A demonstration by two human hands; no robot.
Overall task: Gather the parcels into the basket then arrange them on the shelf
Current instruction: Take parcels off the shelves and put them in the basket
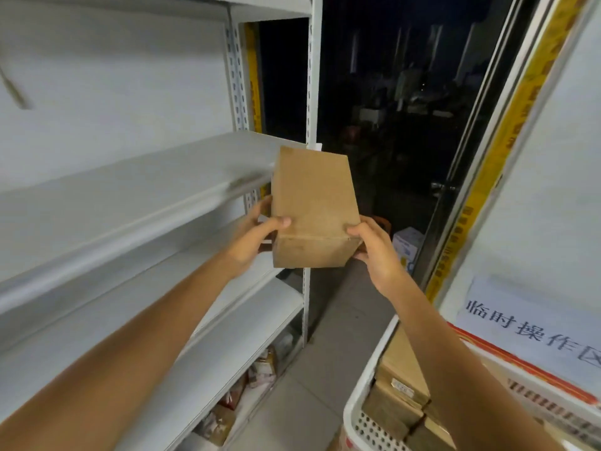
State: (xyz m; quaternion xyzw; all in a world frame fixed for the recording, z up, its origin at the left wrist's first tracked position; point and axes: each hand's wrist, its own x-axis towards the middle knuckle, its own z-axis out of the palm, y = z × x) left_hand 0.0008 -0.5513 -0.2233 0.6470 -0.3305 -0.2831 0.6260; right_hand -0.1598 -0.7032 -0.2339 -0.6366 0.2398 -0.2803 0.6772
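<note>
A plain brown cardboard parcel (313,206) hangs in the air in front of the right end of the white metal shelf (130,177). My left hand (257,237) grips its left side, thumb across the top face. On the parcel's right lower corner my right hand (374,249) holds it with curled fingers. The white perforated basket (361,408) sits at the lower right with several brown parcels (401,382) stacked inside.
The shelf unit has several white boards; small packets (260,372) lie on its bottom level. A dark glass door (406,125) stands ahead, with a yellow-taped frame. A white sign with printed characters (533,323) is on the right wall. Grey floor tiles run between shelf and basket.
</note>
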